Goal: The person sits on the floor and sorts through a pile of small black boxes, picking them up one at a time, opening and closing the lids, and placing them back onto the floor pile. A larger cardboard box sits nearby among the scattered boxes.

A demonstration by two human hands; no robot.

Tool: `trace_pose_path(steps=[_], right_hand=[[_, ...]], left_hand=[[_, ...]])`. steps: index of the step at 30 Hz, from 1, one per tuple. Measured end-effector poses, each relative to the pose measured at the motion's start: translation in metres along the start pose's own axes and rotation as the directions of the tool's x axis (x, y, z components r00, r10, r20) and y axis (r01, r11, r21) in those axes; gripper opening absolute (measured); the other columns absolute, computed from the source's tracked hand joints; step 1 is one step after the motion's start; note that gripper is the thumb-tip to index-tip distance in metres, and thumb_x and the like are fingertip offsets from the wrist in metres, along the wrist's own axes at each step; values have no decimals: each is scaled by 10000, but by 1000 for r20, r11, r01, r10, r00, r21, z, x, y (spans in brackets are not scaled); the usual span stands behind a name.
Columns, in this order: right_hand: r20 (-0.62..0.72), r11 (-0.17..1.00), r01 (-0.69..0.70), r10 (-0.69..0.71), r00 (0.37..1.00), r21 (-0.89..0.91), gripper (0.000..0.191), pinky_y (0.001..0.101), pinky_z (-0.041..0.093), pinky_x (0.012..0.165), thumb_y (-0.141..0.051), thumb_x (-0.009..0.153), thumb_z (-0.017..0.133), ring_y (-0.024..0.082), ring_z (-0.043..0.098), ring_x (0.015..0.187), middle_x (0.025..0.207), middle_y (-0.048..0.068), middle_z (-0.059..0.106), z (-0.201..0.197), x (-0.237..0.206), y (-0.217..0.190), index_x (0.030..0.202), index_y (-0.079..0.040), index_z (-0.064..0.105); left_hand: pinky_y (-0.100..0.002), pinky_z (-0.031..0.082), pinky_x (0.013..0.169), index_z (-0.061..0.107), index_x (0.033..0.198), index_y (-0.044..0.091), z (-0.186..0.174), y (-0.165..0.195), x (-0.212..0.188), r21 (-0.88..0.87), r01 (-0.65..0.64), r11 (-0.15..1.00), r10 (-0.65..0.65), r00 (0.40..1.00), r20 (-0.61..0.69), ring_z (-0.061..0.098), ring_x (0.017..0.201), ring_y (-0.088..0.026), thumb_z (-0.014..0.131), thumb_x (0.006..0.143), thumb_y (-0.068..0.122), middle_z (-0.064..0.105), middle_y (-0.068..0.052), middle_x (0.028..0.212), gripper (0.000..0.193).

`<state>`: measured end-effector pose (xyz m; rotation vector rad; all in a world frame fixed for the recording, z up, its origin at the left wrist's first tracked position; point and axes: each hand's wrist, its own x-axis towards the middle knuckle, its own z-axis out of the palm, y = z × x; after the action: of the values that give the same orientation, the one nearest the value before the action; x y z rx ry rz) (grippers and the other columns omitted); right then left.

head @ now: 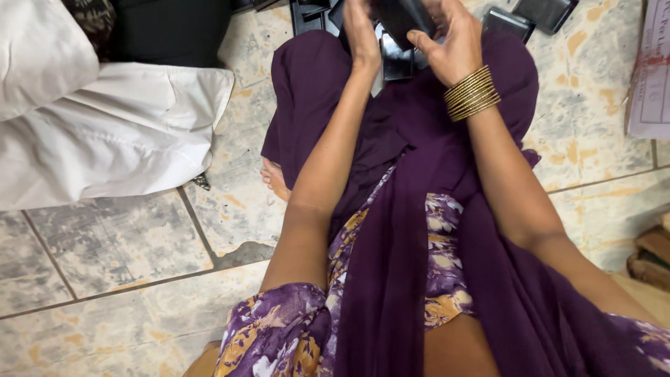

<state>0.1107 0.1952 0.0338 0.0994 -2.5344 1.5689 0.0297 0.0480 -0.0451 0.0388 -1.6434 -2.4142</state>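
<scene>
Above the lap, both hands (408,35) around a black part (403,17)

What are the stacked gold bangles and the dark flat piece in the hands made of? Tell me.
Stacked gold bangles: likely metal, polished; thin rigid rings that glint. Dark flat piece, held by the left hand and right hand: probably glossy plastic; smooth with a slight sheen, partly hidden.

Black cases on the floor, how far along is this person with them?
Done: cannot tell; no finished pile is distinguishable. In hand: the right hand and left hand hold one black case over the lap. Left: other black cases lie on the tiled floor ahead, their state unclear.
</scene>
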Motion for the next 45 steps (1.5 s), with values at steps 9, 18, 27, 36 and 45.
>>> trace_pose_path(steps=[9, 18, 27, 36, 45], right_hand=[[97, 965, 192, -177, 979, -179, 371, 427, 564, 873, -82, 936, 858, 357, 712, 972, 1073, 190, 706, 15, -43, -26, 1228, 16, 652], [-33, 885, -214, 249, 968, 413, 342, 304, 603, 854, -102, 962, 822, 133, 708, 933, 1094, 72, 720, -78, -71, 68, 1238, 22, 662], [-335, 585, -77, 561, 757, 807, 237, 288, 606, 892, -61, 1055, 704, 165, 725, 985, 1146, 85, 720, -265, -128, 152, 1274, 2, 638], [100, 974, -164, 150, 984, 154, 164, 259, 569, 860, 1, 1062, 650, 129, 694, 949, 1100, 93, 732, -91, -84, 72, 1224, 19, 667], [3, 908, -238, 252, 968, 345, 101, 222, 539, 631, -41, 1165, 632, 110, 673, 724, 1037, 113, 758, -92, -76, 110, 1215, 32, 681]], left_hand=[[-388, 432, 644, 582, 578, 0, -9, 14, -2, 498, -157, 853, 238, 966, -104, 595, 563, -253, 419, 1069, 409, 615, -79, 559, 660], [-350, 486, 688, 705, 985, 49, 15, 21, -28, 355, -80, 932, -46, 942, 332, 570, 700, -178, 258, 1071, 555, 676, -55, 827, 680], [-352, 359, 1195, 613, 1403, 31, 30, 197, -119, -126, 521, 844, -121, 415, 902, 535, 1374, -186, 149, 1110, 699, 595, -132, 1423, 865], [-366, 364, 1177, 511, 1451, -22, 95, 320, -241, -386, 895, -224, 311, 441, 842, 500, 1368, -230, 125, 1005, 816, 519, -161, 1440, 1025], [-425, 435, 1105, 456, 1440, -103, 100, 325, -260, -436, 796, -420, 339, 583, 738, 545, 1302, -328, 118, 912, 902, 520, -224, 1383, 1184]])
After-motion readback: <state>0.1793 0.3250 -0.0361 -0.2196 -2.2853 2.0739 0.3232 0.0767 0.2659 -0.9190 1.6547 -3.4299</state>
